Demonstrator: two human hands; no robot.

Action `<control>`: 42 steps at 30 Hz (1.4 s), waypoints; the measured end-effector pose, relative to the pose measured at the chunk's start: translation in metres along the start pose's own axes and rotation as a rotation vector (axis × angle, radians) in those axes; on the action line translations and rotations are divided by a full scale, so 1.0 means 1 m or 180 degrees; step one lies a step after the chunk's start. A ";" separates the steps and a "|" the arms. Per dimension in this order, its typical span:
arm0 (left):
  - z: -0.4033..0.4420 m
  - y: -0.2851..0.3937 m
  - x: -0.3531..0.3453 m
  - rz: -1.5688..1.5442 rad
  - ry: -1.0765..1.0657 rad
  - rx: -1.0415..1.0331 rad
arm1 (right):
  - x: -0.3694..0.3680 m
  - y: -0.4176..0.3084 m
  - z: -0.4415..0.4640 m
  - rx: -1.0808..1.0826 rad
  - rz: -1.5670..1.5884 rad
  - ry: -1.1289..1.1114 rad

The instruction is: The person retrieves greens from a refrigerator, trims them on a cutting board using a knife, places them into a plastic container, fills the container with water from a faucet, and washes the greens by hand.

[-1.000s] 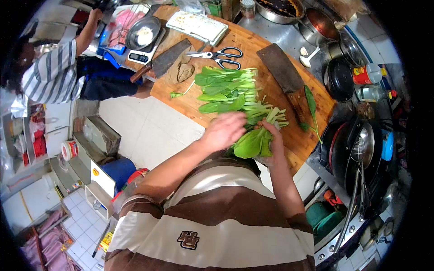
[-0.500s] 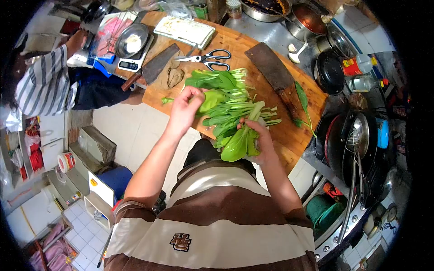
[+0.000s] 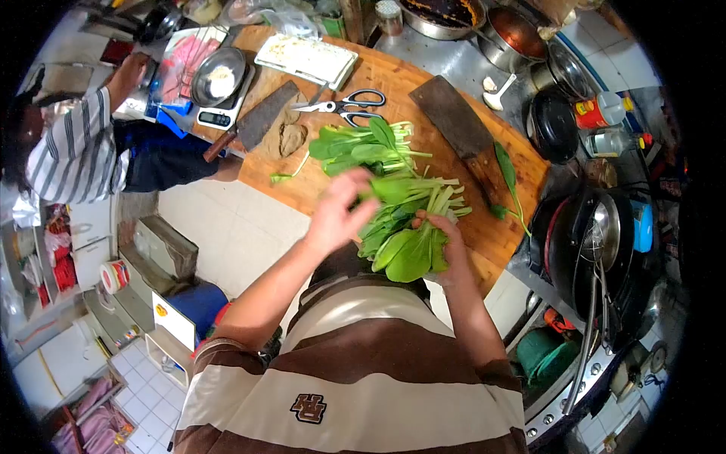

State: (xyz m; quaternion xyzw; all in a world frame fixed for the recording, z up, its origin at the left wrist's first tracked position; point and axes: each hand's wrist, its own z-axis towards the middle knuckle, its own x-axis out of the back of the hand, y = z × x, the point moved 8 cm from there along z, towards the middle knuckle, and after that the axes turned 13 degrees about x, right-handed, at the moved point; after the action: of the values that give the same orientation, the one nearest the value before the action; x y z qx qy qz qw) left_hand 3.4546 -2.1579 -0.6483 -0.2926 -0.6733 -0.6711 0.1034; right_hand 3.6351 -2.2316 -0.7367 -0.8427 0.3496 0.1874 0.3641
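My right hand (image 3: 445, 236) is closed round the stalks of a bunch of leafy greens (image 3: 408, 253), its broad leaves hanging toward me. Blurred by motion, my left hand (image 3: 344, 212) hovers at the left side of the bunch, thumb and fingers apart. A bright green leaf (image 3: 389, 189) lies right by its fingertips; contact is unclear. Beyond the hands, another pile of greens (image 3: 363, 147) rests on the wooden board (image 3: 318, 193). One loose stalk (image 3: 291, 174) lies to its left.
Black-handled scissors (image 3: 352, 104), a cleaver (image 3: 454, 117) and another knife (image 3: 261, 117) lie on the board. A metal bowl (image 3: 218, 77) sits on a scale at far left, near a person in a striped shirt (image 3: 72, 147). Woks (image 3: 597, 227) stand at the right.
My left hand has swung right and toward me, from the left of the greens to the held bunch. The leaf it held now lies by the bunch. My right hand has shifted slightly.
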 end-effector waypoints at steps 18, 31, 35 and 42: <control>0.032 -0.105 0.040 0.0511 0.0882 0.0921 | -0.028 -0.017 -0.006 0.0201 0.0292 0.0022; -0.012 0.052 -0.027 -0.0126 -0.1164 -0.0666 | -0.039 0.003 0.003 -0.0334 0.0634 -0.0212; 0.004 0.025 -0.025 -0.0351 -0.1567 -0.0222 | -0.019 0.007 0.012 -0.0315 0.0265 -0.0314; 0.076 -0.058 0.044 0.1638 0.1148 0.0264 | -0.025 -0.003 0.008 -0.0154 0.0239 -0.0165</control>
State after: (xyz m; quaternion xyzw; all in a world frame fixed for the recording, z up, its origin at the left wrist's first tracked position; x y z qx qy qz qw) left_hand 3.4077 -2.0695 -0.6798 -0.3252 -0.5747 -0.6360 0.3993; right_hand 3.6197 -2.2128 -0.7270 -0.8324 0.3667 0.2312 0.3453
